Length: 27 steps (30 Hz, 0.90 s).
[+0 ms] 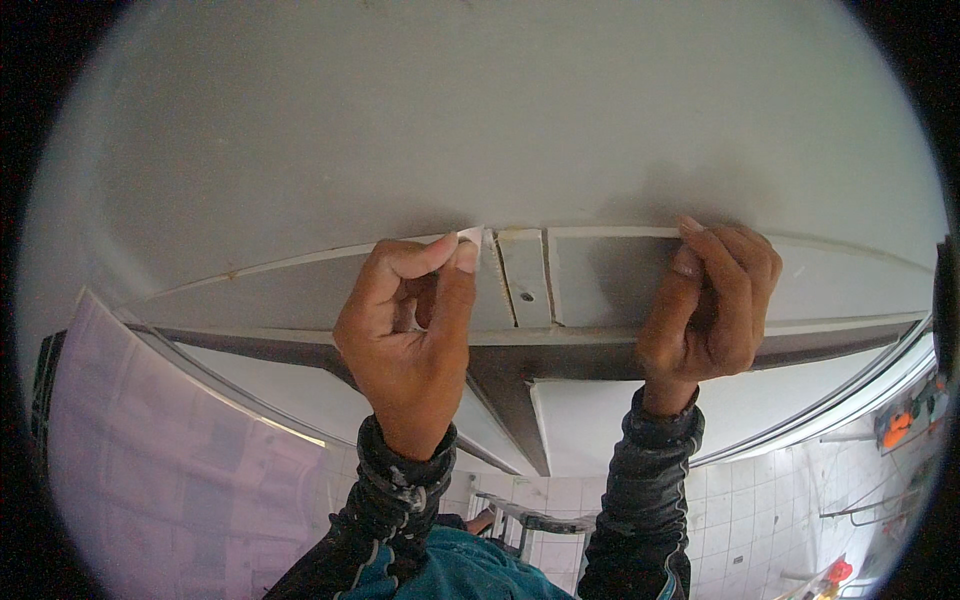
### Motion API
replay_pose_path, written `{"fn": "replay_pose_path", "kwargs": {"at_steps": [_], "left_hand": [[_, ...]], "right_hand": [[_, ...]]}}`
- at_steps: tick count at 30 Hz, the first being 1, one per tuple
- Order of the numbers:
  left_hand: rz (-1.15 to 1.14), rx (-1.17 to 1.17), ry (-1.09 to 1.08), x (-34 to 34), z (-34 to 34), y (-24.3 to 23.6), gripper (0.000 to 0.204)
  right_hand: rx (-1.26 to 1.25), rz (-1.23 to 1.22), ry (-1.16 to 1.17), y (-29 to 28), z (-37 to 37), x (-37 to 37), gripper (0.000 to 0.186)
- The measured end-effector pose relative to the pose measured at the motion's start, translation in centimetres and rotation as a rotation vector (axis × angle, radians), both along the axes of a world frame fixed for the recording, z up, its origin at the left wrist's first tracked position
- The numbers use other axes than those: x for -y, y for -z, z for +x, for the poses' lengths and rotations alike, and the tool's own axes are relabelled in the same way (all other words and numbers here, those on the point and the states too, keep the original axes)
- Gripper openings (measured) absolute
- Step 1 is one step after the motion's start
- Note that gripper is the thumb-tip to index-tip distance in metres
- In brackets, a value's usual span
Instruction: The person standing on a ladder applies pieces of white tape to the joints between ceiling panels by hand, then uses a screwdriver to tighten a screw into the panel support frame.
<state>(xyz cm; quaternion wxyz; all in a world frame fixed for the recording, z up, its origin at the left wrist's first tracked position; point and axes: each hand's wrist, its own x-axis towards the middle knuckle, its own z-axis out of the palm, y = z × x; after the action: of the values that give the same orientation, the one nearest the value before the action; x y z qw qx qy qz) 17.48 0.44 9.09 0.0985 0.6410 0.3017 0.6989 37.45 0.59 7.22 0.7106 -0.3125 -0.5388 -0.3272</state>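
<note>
Pointed white scrap (473, 235) sits pinched in the left hand (405, 350); right hand (715, 305) curls, hold unclear.

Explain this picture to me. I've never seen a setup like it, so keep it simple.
There is no machine here: a person is working with two bare hands. The single picture comes from a wide fisheye camera worn on that person's head, so straight edges look bent and the forearms come in from the bottom.

The left hand pinches a small white scrap between its fingers. The right hand has its fingers bunched at or near the top edge of a grey panel; whether they hold anything is hard to tell. Between the hands, a narrow strip with a dark spot interrupts the panel. Lower in the picture are a ladder and pale tiles.
</note>
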Motion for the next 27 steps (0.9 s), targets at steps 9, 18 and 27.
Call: {"fn": "replay_pose_path", "kwargs": {"at_steps": [9,18,27], "left_hand": [[-0.013,-0.061,-0.011,-0.1,-0.4,-0.4,0.009],[-0.072,-0.068,0.031,0.1,-0.6,0.5,0.009],[0.011,-0.04,-0.023,-0.3,0.2,0.0,0.009]], "right_hand": [[0.039,0.034,0.01,0.3,0.4,-0.4,0.021],[0.011,0.011,0.016,0.5,0.3,-0.4,0.021],[0.025,0.006,0.02,0.3,0.2,-0.3,0.02]]}}
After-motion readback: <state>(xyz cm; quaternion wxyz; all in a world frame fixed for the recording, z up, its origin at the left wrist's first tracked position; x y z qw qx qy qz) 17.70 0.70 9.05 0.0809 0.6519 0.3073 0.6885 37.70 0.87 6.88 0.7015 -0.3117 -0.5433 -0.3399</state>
